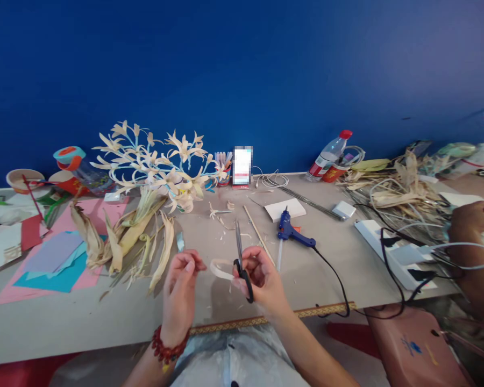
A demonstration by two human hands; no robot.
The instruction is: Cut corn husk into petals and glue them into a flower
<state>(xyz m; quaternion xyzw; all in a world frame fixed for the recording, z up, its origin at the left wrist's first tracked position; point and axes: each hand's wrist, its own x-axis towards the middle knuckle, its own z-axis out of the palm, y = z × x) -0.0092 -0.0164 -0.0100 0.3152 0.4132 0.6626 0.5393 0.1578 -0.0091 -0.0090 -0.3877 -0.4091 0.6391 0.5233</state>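
Observation:
My right hand (260, 277) is closed on a pair of scissors (244, 277) with black handles, the blades pointing away from me. A pale, curled strip (221, 269), perhaps corn husk, reaches left from the fingers of that hand. My left hand (182, 279), with a red bead bracelet at the wrist, hovers just left of the strip. Its fingers are curled in with the thumb against them, and whatever they may hold is hidden. Beyond the hands, small pale flower pieces (215, 212) and scraps lie on the grey table (116, 322).
Dried corn husks (121, 244) and coloured paper (56, 258) lie left, below a husk-flower bouquet (153, 161). A blue glue gun (292, 231), a thin stick (258, 234), a power strip (391, 255) and cables are right. A phone (242, 165) stands behind. Another person's hand (474, 220) rests far right.

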